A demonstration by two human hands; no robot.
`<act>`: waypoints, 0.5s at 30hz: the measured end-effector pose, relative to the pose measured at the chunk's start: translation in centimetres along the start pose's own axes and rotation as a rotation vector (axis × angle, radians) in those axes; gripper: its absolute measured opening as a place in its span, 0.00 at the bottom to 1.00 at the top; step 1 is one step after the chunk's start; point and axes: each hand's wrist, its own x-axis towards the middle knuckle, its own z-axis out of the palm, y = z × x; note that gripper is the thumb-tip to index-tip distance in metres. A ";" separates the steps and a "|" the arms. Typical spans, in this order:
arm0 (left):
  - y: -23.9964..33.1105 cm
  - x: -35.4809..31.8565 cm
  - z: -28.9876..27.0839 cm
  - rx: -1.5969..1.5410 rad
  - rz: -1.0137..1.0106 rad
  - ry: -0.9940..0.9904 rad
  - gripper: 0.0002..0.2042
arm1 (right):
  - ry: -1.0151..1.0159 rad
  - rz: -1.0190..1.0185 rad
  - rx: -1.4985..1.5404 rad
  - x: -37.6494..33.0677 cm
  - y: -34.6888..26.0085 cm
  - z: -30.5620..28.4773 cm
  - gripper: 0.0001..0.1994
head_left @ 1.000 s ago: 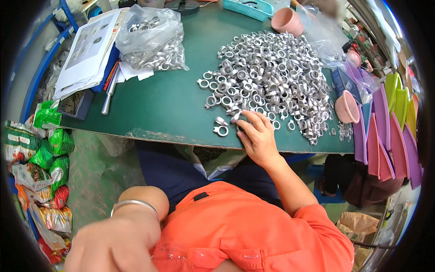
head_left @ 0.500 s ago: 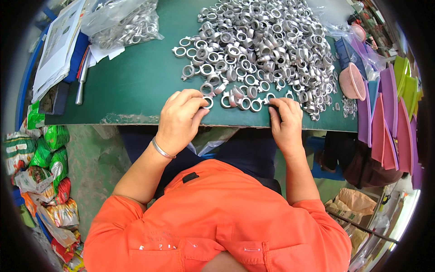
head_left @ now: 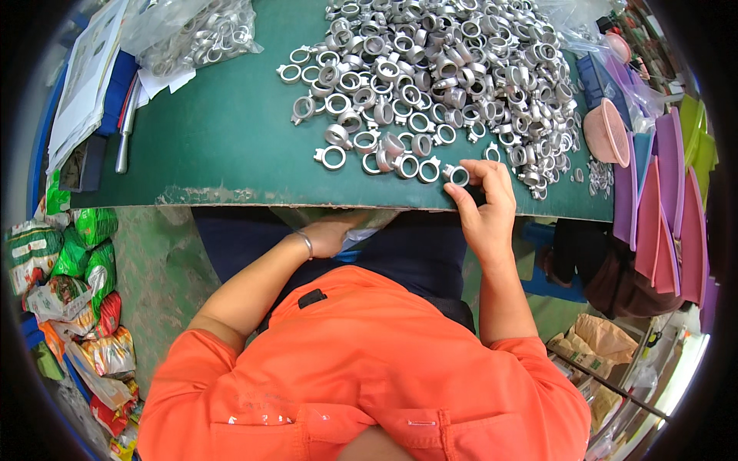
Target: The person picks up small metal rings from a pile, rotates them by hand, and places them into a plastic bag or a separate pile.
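Observation:
My right hand (head_left: 488, 192) is at the front edge of the table, its thumb and forefinger closed on a small silver metal ring (head_left: 459, 177) with a tab on its side. My left hand (head_left: 330, 234) is down below the table edge over my lap, beside a clear plastic bag (head_left: 375, 230); its fingers are mostly hidden. Several similar metal rings lie loose just beyond my right hand, among them one ring (head_left: 407, 165) and another ring (head_left: 332, 157). Behind them a big heap of the same rings (head_left: 453, 73) spreads across the green table (head_left: 223, 131).
Papers (head_left: 86, 81) and a metal-handled tool (head_left: 125, 146) lie at the left, near a bag of rings (head_left: 204, 34). On the right are a pink basket (head_left: 606, 132), small metal bits (head_left: 600, 178) and upright coloured plastic trays (head_left: 669, 200). Filled bags (head_left: 92, 269) stand on the floor.
My left hand has left the ring at the table edge and dropped below it, over my lap. My right thumb and forefinger have closed on a ring.

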 end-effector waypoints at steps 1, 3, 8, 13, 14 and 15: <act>-0.1 0.5 0.2 0.039 -0.033 -0.248 0.22 | 0.005 0.021 0.058 -0.3 0.0 -0.1 0.16; 0.0 0.8 0.7 0.096 -0.038 -0.408 0.22 | -0.023 0.067 0.337 -0.7 0.1 -0.1 0.16; -1.4 1.1 1.7 0.048 -0.059 -0.426 0.19 | -0.128 0.274 0.963 -1.7 0.1 0.3 0.16; -1.8 0.9 1.9 0.034 -0.069 -0.402 0.16 | -0.221 0.269 1.131 -1.7 -0.3 0.9 0.17; -1.7 0.8 1.9 0.034 -0.056 -0.347 0.15 | -0.228 0.282 1.174 -1.7 -0.4 1.0 0.17; -1.3 0.8 2.0 0.035 -0.044 -0.291 0.14 | -0.236 0.295 1.216 -1.8 -0.6 1.0 0.17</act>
